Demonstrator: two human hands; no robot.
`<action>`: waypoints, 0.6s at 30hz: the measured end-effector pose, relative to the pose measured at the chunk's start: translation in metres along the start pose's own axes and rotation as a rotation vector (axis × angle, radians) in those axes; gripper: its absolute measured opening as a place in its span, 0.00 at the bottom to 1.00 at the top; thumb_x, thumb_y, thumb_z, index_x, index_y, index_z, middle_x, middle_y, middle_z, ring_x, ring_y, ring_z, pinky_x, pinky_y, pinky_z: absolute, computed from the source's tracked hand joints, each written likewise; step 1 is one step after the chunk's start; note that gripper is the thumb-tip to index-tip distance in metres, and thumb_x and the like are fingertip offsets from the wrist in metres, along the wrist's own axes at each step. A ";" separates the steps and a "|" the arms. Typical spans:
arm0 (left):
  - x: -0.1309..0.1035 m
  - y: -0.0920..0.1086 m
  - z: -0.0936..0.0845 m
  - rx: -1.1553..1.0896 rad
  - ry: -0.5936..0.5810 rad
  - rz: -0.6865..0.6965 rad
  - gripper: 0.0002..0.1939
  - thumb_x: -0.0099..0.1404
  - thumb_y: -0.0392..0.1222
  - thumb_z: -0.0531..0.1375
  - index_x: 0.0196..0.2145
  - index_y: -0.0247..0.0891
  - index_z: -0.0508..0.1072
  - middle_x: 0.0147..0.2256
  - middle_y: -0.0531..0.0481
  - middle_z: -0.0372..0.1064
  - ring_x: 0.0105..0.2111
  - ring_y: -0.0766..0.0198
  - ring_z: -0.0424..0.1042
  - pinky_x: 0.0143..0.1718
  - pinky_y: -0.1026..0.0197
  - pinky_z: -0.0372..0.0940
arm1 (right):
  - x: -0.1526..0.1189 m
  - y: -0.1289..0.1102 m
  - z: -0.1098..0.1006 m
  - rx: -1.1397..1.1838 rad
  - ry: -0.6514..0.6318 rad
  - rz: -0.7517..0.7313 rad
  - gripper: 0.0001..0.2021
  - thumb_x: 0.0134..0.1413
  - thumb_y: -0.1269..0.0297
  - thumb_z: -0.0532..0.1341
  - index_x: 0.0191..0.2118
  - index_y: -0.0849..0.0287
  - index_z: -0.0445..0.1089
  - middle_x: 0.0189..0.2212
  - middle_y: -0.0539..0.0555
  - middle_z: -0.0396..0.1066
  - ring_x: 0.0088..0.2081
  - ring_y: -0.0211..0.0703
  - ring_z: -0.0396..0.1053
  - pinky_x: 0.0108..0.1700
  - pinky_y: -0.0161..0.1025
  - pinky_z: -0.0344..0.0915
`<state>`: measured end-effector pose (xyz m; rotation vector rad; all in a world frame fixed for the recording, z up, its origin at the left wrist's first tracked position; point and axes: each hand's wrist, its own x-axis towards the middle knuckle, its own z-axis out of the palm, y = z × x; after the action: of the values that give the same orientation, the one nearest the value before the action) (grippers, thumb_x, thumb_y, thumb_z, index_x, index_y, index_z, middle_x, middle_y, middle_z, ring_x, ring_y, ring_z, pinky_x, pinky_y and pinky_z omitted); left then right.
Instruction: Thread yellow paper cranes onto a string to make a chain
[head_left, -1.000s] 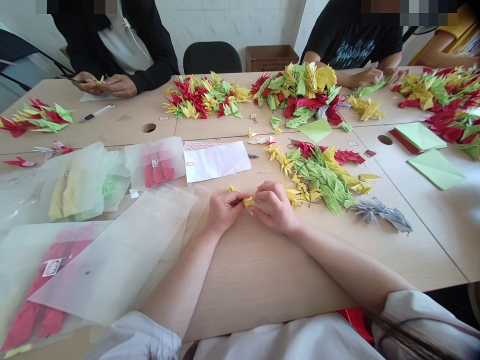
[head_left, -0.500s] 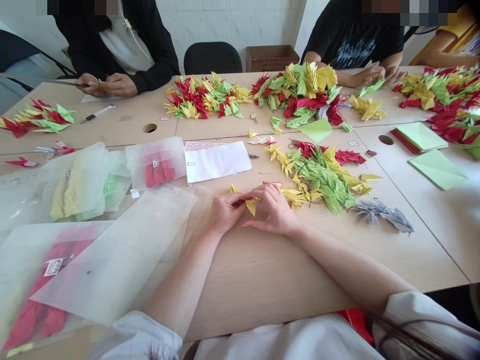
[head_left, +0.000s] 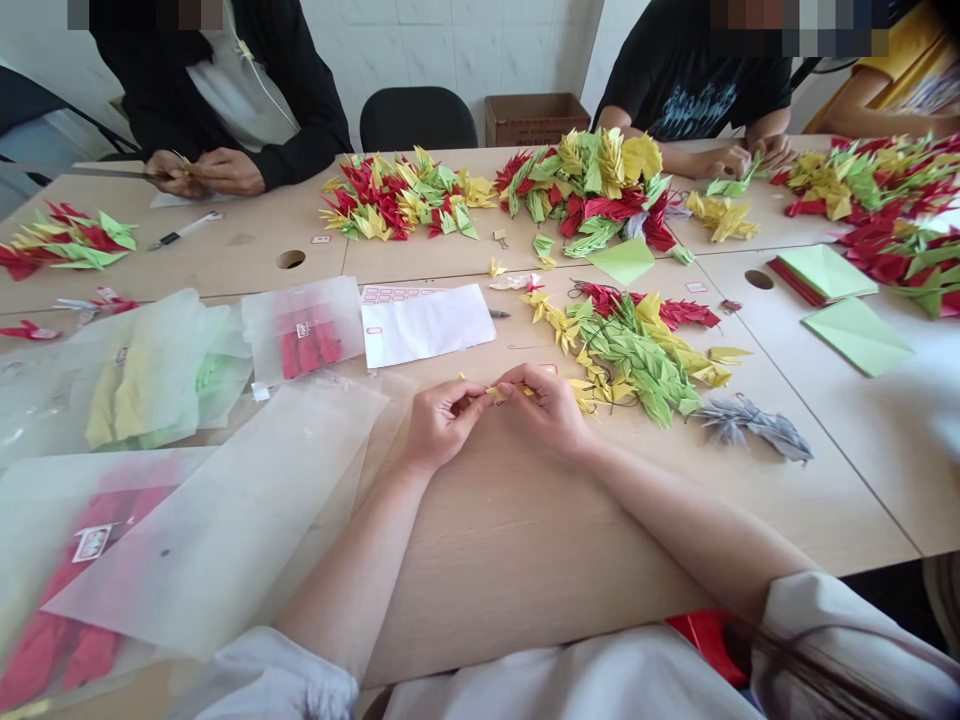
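Note:
Between my hands is a small yellow folded paper crane (head_left: 495,396), mostly covered by the fingers. My left hand (head_left: 441,425) pinches it from the left with thumb and forefinger. From the other side my right hand (head_left: 551,415) is closed on it too, fingertips meeting the left ones. Just beyond the right hand lie strung yellow paper cranes (head_left: 551,318), a bundle of green paper cranes (head_left: 641,360) and a red strand (head_left: 686,310). Dark thread runs among them. A grey gauzy bundle (head_left: 757,425) rests to their right.
Clear plastic bags (head_left: 232,510) with red, yellow and green paper cover the left side. A white sheet (head_left: 431,325) and a pen (head_left: 499,314) lie ahead. Piles of colourful cranes (head_left: 405,195) and green paper squares (head_left: 859,335) are farther off. Co-workers sit across the table.
My fingertips have drawn together over the yellow crane, and my right hand has closed from a looser, spread pose. The crane's downward-pointing part is now hidden. The view has shifted slightly.

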<state>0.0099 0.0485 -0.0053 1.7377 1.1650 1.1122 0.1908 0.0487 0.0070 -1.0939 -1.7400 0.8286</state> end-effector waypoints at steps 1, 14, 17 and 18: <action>0.001 0.000 -0.001 0.030 0.020 0.017 0.10 0.64 0.47 0.63 0.32 0.38 0.77 0.24 0.51 0.71 0.21 0.68 0.64 0.23 0.65 0.60 | 0.000 0.000 0.000 0.018 -0.022 0.037 0.12 0.66 0.58 0.56 0.37 0.57 0.73 0.33 0.53 0.76 0.34 0.42 0.72 0.38 0.39 0.66; 0.007 0.006 -0.003 0.191 0.014 0.185 0.06 0.65 0.43 0.61 0.32 0.39 0.73 0.33 0.48 0.69 0.37 0.58 0.67 0.42 0.55 0.62 | -0.006 0.009 0.013 0.270 0.119 0.089 0.10 0.61 0.60 0.62 0.45 0.57 0.69 0.39 0.54 0.73 0.40 0.41 0.72 0.43 0.38 0.68; 0.007 0.006 -0.002 0.145 -0.013 0.152 0.09 0.67 0.44 0.59 0.30 0.39 0.72 0.31 0.49 0.68 0.36 0.59 0.66 0.41 0.56 0.61 | -0.005 0.005 0.009 0.244 0.107 0.110 0.08 0.64 0.59 0.58 0.41 0.57 0.71 0.38 0.54 0.74 0.38 0.41 0.71 0.42 0.38 0.68; 0.007 0.006 -0.002 0.122 -0.008 0.135 0.10 0.67 0.45 0.58 0.29 0.40 0.71 0.31 0.49 0.68 0.36 0.59 0.66 0.41 0.56 0.61 | -0.006 0.003 0.007 0.240 0.107 0.115 0.09 0.65 0.59 0.57 0.42 0.57 0.70 0.38 0.54 0.74 0.39 0.41 0.72 0.42 0.38 0.68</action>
<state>0.0113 0.0533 0.0023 1.9366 1.1458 1.1324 0.1862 0.0443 -0.0005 -1.0626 -1.4578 1.0027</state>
